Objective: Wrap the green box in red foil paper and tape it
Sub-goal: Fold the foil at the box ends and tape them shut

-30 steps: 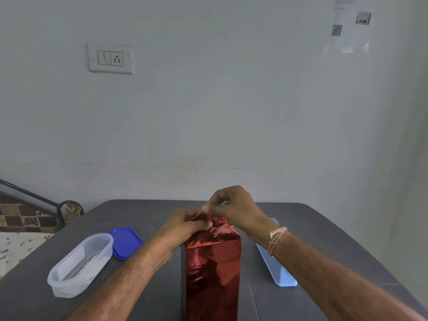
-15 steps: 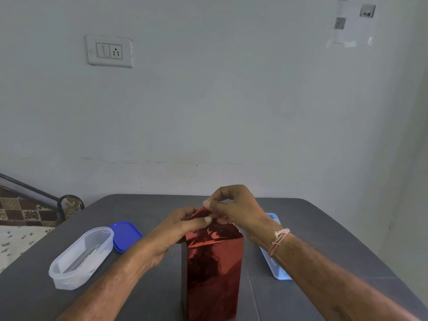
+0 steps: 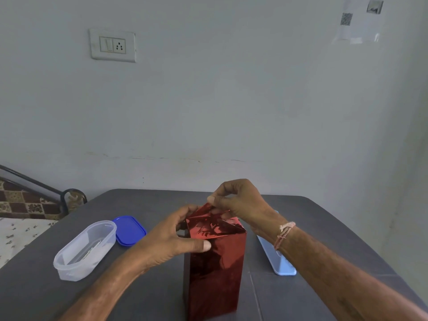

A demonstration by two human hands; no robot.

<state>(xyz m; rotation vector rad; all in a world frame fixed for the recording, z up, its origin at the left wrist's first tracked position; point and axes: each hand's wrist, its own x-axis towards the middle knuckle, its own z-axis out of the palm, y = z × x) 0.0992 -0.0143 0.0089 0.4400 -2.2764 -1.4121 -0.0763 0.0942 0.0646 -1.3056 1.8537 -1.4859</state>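
Head view, single frame.

- The box (image 3: 216,274) stood upright on the dark grey worktop (image 3: 324,228), centred and close to the near edge. All of its visible faces were covered in red foil paper (image 3: 222,249), so the box's own colour was hidden.
- At the top end the foil was folded inward into creased triangles. One pointed flap (image 3: 205,210) stood up above the top edge.
- The left hand (image 3: 171,237) gripped the top of the box from the left. The thumb lay flat against the near face just under the top edge, and the fingers curled round the far side.
- The right hand (image 3: 240,205) was above the top end. Its thumb and forefinger pinched the tip of the raised flap, and the other fingers were arched over it. A pale thread band (image 3: 283,232) sat on that wrist.
- Left of the box, well apart from it, was an oblong clear plastic container (image 3: 85,249) with its lid off. Something pale lay inside but was too blurred to identify. A dark blue lid (image 3: 129,229) lay flat just behind it, touching or nearly touching.
- Right of the box was a light blue oblong lid (image 3: 283,266), partly hidden by the right forearm.
- On the wall behind were a switch-and-socket plate (image 3: 112,45) at upper left and a taped paper sheet (image 3: 357,22) at upper right.
- At the far left were a black metal rail (image 3: 46,188) and patterned fabric (image 3: 18,205).
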